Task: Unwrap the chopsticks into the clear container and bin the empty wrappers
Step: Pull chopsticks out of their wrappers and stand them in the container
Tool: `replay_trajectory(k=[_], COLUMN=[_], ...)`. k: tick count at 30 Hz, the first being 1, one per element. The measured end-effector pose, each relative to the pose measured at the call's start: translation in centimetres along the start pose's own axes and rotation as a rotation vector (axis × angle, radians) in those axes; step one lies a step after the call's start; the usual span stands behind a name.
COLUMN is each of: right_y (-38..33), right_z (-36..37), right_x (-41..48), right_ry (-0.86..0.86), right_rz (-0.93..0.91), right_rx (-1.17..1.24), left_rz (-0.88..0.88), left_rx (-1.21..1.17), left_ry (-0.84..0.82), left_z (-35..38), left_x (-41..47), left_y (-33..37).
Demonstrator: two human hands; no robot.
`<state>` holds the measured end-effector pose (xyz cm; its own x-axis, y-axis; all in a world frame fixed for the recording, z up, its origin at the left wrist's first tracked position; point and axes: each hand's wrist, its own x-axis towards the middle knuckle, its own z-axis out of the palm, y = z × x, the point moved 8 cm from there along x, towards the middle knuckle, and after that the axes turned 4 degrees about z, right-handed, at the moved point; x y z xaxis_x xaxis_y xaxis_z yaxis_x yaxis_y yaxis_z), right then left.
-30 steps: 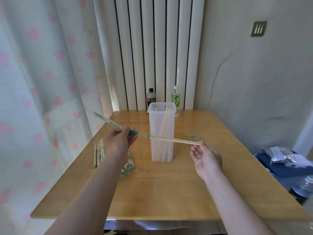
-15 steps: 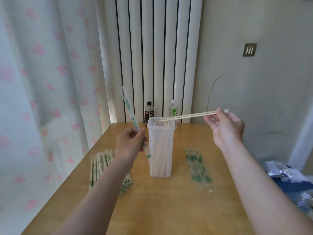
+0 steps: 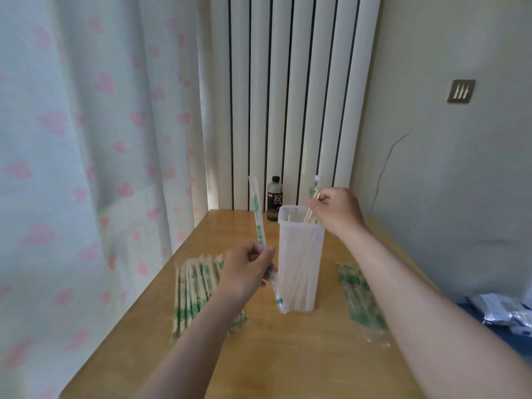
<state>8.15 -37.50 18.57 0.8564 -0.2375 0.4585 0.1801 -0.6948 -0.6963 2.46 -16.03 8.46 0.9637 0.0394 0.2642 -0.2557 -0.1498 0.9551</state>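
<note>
Over clear container [image 3: 288,245]: right hand [image 3: 337,211] pinches chopsticks [image 3: 310,211]; left hand [image 3: 244,272] grips wrapper [image 3: 257,215]; bottle [image 3: 275,201] reads "SODA".

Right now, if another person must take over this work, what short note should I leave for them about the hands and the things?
Left hand: grips a wrapper that looks empty, held upright beside the clear container.
Right hand: pinches a pair of chopsticks near the top; the lower ends are inside the clear container.
Done: several bare sticks stand in the container; loose wrappers lie on the table to its right.
To do: release the pair, bin all the wrappers (no bin in view), then unwrap the wrapped pile on the left of the table.
</note>
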Motion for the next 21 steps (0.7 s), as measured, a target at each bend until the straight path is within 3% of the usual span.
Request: replay_trajectory(k=[3,9,11,13,17,19,21], right_y=[0.8,1.7,1.7,1.9,4.9,6.7,8.4], right_z=[0.6,-2.8,-3.6,-3.0,0.1,0.1,-0.7], right_x=[0.1,-1.9,-4.0,-6.4,-11.2,-12.6,-12.8], right_ry=[-0.064,0.098,0.07,-0.116,-0.749,-0.881,-0.874], right_rz=[0.066,0.085,0.061,0.049,0.207,0.219,0.221], right_rx=[0.005,0.175,0.233,0.22,0.273,0.326,0.36], left_rz=[-0.01,-0.016,-0.006,0.012,0.055,0.069,0.073], left_rx=[-0.007,-0.074,-0.115,-0.135,-0.159,-0.191,-0.216], left_ry=[-0.021,-0.069,-0.093,-0.128,-0.16,-0.152,-0.139], left_z=[-0.1,1.7,2.9,4.5,8.0,9.6,10.9], left_x=[-0.1,-0.5,-0.6,-0.7,-1.2,-1.4,-1.6], left_y=[-0.5,0.1,0.7,1.4,2.8,3.4,3.8])
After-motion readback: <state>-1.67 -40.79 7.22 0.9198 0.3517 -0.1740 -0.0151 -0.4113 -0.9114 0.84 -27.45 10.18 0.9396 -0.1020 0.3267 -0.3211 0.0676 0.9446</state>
